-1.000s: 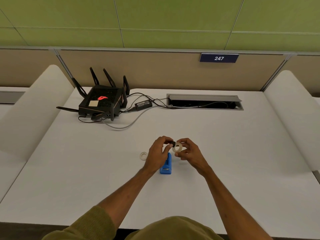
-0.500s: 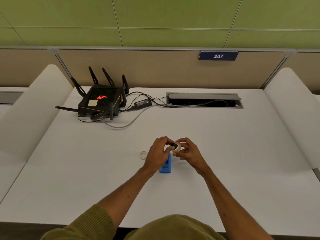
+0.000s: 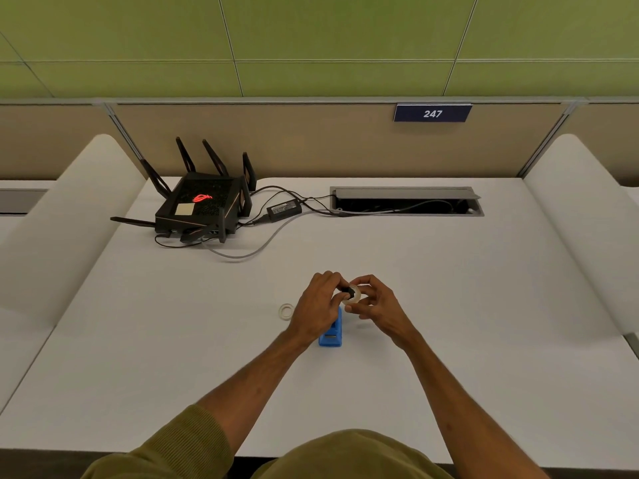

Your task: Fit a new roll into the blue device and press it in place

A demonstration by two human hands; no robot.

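Both hands meet above the middle of the white desk (image 3: 449, 305). My right hand (image 3: 375, 304) pinches a small roll of clear tape (image 3: 356, 296) by its rim. My left hand (image 3: 320, 304) pinches a small black core piece (image 3: 347, 290) that sits in the roll's hole. Just below the hands, a blue tape dispenser (image 3: 331, 335) lies on the desk, its far end hidden by my left hand. A second, thin clear ring (image 3: 286, 311) lies flat on the desk to the left of my left hand.
A black router (image 3: 200, 205) with several antennas stands at the back left, with a power brick (image 3: 284, 209) and cables running to an open cable hatch (image 3: 406, 201). White side dividers (image 3: 62, 216) flank the desk. A sign reading 247 (image 3: 432, 113) hangs on the back panel.
The black piece in my left hand has moved right and into the hole of the tape roll. Both hands have drawn closer together.
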